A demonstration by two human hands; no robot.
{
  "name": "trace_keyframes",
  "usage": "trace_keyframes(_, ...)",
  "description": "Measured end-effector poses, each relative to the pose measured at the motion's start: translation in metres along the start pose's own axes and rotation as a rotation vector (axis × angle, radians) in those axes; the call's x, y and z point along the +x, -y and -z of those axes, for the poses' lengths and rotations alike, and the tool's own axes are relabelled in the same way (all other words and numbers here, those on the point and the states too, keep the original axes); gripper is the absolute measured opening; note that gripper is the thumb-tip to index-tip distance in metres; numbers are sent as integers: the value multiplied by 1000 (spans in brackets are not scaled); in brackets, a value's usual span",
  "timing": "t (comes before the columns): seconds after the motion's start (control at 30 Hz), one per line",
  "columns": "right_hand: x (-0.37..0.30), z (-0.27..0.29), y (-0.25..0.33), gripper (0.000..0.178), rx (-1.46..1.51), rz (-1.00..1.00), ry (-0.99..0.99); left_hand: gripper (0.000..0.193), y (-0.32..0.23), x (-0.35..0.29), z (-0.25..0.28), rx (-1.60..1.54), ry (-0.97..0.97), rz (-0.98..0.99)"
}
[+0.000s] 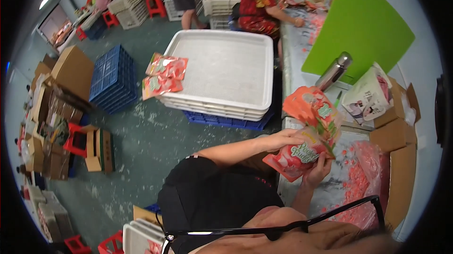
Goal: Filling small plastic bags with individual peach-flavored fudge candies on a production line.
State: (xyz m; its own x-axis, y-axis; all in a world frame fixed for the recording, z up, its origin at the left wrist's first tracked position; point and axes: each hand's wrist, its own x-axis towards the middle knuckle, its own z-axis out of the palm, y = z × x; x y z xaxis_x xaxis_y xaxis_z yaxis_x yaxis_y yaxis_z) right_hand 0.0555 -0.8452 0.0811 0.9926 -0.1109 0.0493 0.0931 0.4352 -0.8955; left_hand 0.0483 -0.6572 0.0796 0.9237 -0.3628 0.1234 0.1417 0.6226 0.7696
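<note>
My left hand [286, 139] has its fingers closed on the upper left edge of a red and orange printed pouch [299, 156]. From the right, my right hand [319, 171] grips the same pouch, its fingers bent over the side. The pouch is held tilted above the worktable. Just beyond it lie more orange printed pouches [309, 105], partly overlapped by the one in my hands; whether these are also gripped cannot be made out. Small pink pieces [356, 183] are scattered on the worktable to the right, beside a clear plastic bag [370, 159].
White stacked trays [222, 72] stand ahead, with printed pouches [165, 74] on their left rim. A metal flask [335, 70], a green panel [358, 30], a white bag [365, 96] and a cardboard box [401, 178] line the worktable. Blue crates [113, 79] stand left. A co-worker in red [257, 4] sits ahead.
</note>
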Motion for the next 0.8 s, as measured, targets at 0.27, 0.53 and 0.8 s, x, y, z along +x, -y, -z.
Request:
trace_keyframes(0.27,-3,-60,-10,53,-1115,898,150,65,6,-13,19,-360,-120,39)
trace_keyframes(0.53,-5,-93,-17,67,-1165,991,607,65,-23,-32,14,-284,-151,-66)
trace_keyframes(0.8,24,-154,-43,79,-977,756,913,66,-68,-30,87,-351,-546,-474)
